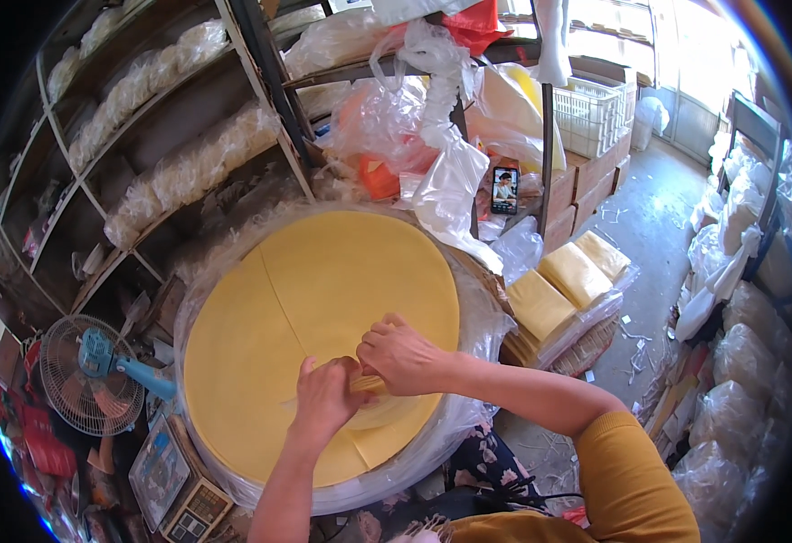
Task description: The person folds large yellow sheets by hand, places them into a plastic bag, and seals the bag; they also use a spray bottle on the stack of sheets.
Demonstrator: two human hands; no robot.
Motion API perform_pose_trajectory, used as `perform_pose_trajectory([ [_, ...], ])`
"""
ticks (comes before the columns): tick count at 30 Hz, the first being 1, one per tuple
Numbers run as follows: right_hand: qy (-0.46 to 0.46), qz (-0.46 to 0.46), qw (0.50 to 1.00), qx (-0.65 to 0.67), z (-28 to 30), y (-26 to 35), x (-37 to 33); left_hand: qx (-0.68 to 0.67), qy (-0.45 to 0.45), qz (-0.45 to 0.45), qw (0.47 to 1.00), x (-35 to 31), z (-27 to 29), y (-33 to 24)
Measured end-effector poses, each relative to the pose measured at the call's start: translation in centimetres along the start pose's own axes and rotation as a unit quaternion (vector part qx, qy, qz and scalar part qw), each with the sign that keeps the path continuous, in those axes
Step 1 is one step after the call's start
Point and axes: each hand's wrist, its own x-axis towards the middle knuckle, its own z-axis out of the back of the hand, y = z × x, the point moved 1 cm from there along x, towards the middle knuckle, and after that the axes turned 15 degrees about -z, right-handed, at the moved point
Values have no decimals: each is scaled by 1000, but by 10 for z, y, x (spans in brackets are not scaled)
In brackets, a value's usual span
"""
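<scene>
Over a large round yellow surface (242, 308), wrapped around its rim in clear plastic, both my hands work close together. A small bundle of thin yellow sheet (370, 385) sits between them, folded or rolled; I cannot tell which. My left hand (325, 395) is closed on its left end, and my right hand (403, 358) grips it from above and the right. Some fingertips are hidden where the hands meet. Under and beside the bundle lies a thin translucent film (379, 414). One straight seam or edge line runs across the yellow surface toward my left hand.
A fan (93, 362) and a weighing scale (179, 475) stand at the left. Folded yellow stacks (545, 303) lie at the right. Beyond the table, a phone (504, 190) stands upright near plastic bags (450, 185). Shelves (174, 100) hold bagged goods; more bags (726, 407) line the right.
</scene>
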Motion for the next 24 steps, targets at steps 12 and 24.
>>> perform_pose_trajectory([
  [12, 17, 1, 999, -29, 0, 11, 6, 11, 10, 37, 999, -9, 4, 3],
  [24, 12, 2, 1000, 13, -10, 20, 11, 11, -23, 4, 1000, -12, -1, 8],
])
